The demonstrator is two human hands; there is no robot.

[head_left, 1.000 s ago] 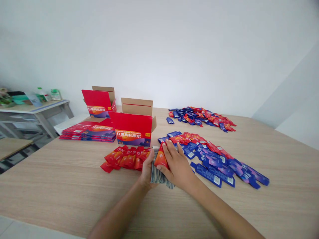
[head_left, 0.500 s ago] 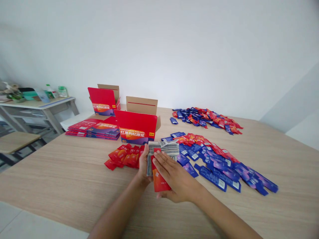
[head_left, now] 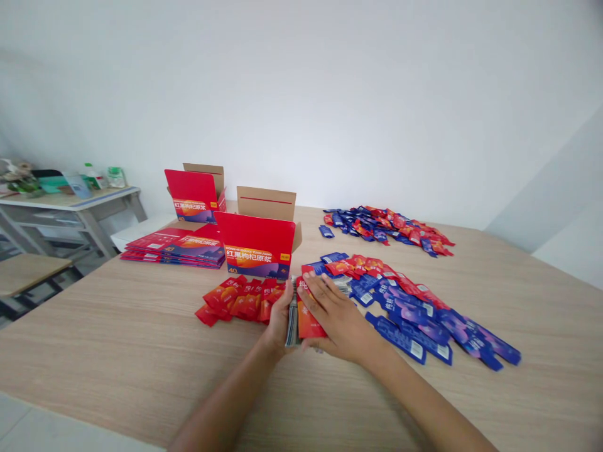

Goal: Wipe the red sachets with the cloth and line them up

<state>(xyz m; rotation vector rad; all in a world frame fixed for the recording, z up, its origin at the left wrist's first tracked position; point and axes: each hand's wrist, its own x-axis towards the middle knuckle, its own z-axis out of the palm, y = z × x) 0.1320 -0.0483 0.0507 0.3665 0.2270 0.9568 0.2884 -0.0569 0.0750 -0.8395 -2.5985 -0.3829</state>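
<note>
Between my two hands is a thick stack of sachets, its layered grey edges showing, with a red sachet on top. My left hand is closed round the stack's left side. My right hand presses over the red sachet and the stack from the right, its thumb at the lower edge. Left of the stack lie several red sachets in an overlapping group. To the right, blue sachets and more red sachets are spread on the table.
Behind my hands stands an open red carton, with a second open carton further back left. Flattened cartons are stacked beside them. A mixed sachet heap lies at the table's far side. A side desk and stool are at left.
The red sachet has moved up and now lies over the stack, where before it hung below it. My right hand has moved slightly right with it; my left hand still holds the stack.
</note>
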